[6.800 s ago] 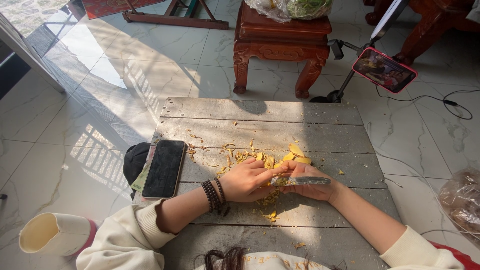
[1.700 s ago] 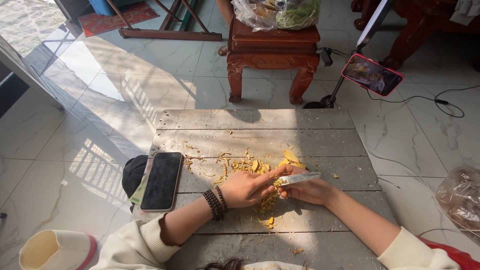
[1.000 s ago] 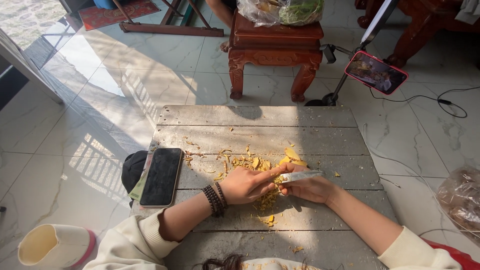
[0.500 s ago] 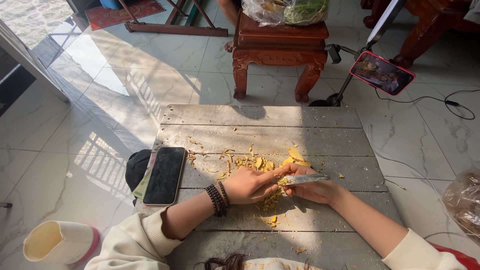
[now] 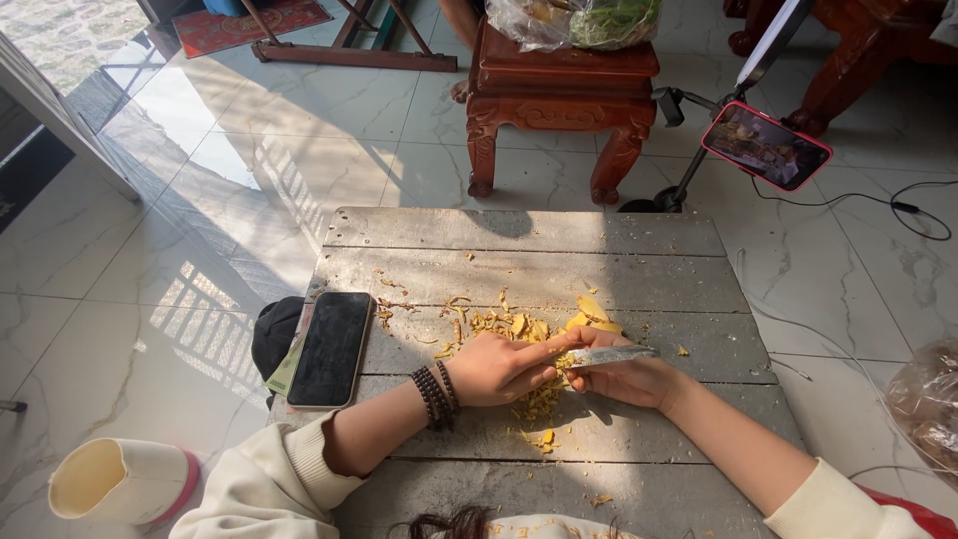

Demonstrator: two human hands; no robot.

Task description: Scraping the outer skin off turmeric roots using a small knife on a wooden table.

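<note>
Landmark: the grey plank tabletop [image 5: 639,269]. At its centre, the right hand [image 5: 624,377] is closed around a knife [image 5: 611,354], blade level. The left hand [image 5: 496,366] is half curled, forefinger extended to the blade. Yellow cuttings [image 5: 529,329] lie beside both hands. A dark phone [image 5: 330,347] rests on the tabletop's left edge.

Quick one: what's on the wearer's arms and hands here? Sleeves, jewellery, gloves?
Both hands are bare, no gloves. The left hand has stacked dark beaded bracelets on the wrist and a cream long sleeve pushed up the forearm. The right hand has a matching cream sleeve, also pushed up; no bracelet visible on that wrist.
</note>
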